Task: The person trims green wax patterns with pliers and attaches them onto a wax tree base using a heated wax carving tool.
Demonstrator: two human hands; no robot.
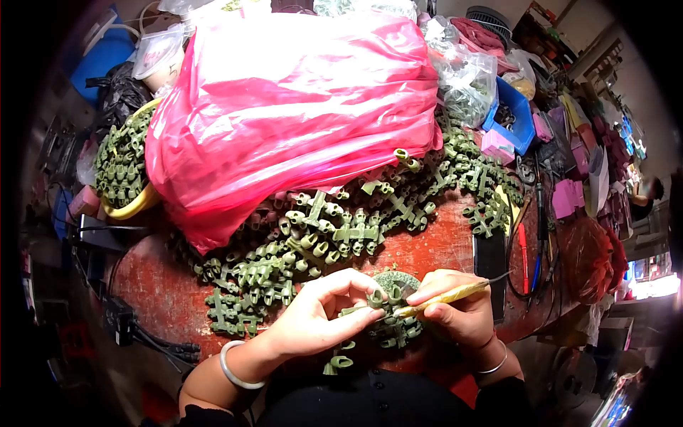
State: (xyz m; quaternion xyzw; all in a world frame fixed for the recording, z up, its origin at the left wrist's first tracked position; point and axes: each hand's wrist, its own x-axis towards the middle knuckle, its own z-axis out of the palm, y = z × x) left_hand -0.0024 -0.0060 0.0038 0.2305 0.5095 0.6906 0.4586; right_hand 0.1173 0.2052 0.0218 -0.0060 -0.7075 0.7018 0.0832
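My left hand (327,313) is closed, thumb and fingers pinching a small green piece with ring-like loops (376,299), which looks like moulded wax. A pen-shaped tool with a yellow handle (455,294) is gripped in my right hand (459,313). Its tip points left and reaches close to the green piece; I cannot tell whether they touch. Behind and below the fingertips sits a round green speckled disc (395,280), partly hidden. More green looped pieces (398,333) cluster under my hands, and another one (337,364) lies nearer my body.
A heap of green looped pieces (334,231) covers the red worn tabletop (153,274). Over it lies a large pink plastic bag (299,107). A yellow-rimmed basket (131,206) stands left. A blue bin (514,117), a red pen (524,257) and cables are right. A person (644,196) appears far right.
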